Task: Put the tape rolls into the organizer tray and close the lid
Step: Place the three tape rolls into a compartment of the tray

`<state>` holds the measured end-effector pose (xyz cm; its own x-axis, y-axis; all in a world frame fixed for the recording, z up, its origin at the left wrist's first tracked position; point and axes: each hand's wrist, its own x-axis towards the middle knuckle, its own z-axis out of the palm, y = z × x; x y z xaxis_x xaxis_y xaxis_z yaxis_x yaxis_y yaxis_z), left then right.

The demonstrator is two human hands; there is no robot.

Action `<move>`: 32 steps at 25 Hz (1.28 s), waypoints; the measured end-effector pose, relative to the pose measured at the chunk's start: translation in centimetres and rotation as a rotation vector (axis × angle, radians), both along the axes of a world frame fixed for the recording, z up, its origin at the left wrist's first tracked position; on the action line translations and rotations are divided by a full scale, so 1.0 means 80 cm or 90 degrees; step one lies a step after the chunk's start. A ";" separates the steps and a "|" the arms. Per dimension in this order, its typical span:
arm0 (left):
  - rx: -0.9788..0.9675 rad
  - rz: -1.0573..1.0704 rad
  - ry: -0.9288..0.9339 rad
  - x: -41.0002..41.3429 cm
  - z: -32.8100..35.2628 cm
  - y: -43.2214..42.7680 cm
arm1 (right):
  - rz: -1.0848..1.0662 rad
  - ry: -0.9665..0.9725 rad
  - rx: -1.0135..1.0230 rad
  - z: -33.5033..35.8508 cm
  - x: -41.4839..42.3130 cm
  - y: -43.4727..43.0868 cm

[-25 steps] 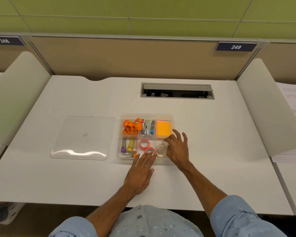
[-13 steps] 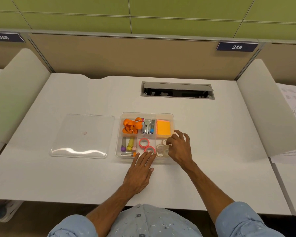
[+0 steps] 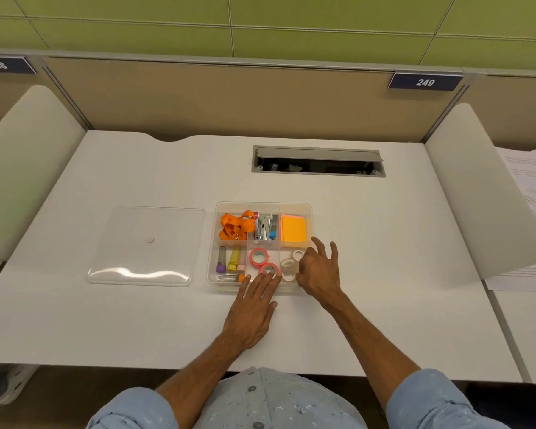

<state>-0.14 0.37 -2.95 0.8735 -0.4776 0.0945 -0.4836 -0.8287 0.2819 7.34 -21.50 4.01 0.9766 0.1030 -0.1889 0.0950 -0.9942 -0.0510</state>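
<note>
A clear organizer tray (image 3: 216, 212) sits mid-desk. Its front middle compartment holds two pink tape rolls (image 3: 258, 257), one lying flat and one (image 3: 270, 269) tilted. The front right compartment holds several clear tape rolls (image 3: 288, 265). My left hand (image 3: 254, 308) lies flat on the desk, fingertips over the tray's front rim and touching the tilted pink roll. My right hand (image 3: 319, 270) hovers at the front right corner, fingers spread, beside the clear rolls and holding nothing. The clear lid (image 3: 146, 246) lies flat on the desk left of the tray.
The tray's other compartments hold an orange lanyard (image 3: 234, 227), staplers (image 3: 265, 227), orange sticky notes (image 3: 293, 229) and small coloured tubes (image 3: 229, 260). A cable slot (image 3: 317, 161) opens at the back. White dividers (image 3: 477, 193) flank the desk; papers (image 3: 532, 193) lie at the right.
My right hand has drawn back a little to the right from the clear rolls, which now lie in the front right compartment. My left hand has stayed put.
</note>
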 end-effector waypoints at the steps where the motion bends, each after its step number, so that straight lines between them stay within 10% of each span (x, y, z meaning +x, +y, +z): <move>1: 0.000 0.002 0.000 0.000 0.000 0.000 | -0.004 -0.011 0.005 0.001 -0.001 -0.002; 32: 0.044 -0.015 0.042 0.004 0.003 0.006 | 0.007 -0.165 0.056 -0.017 0.012 -0.001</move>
<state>0.15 0.84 -2.69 0.8648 -0.5021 0.0036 -0.4861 -0.8354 0.2566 8.31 -21.57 2.66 0.9899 0.1193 0.0768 0.1273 -0.9857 -0.1100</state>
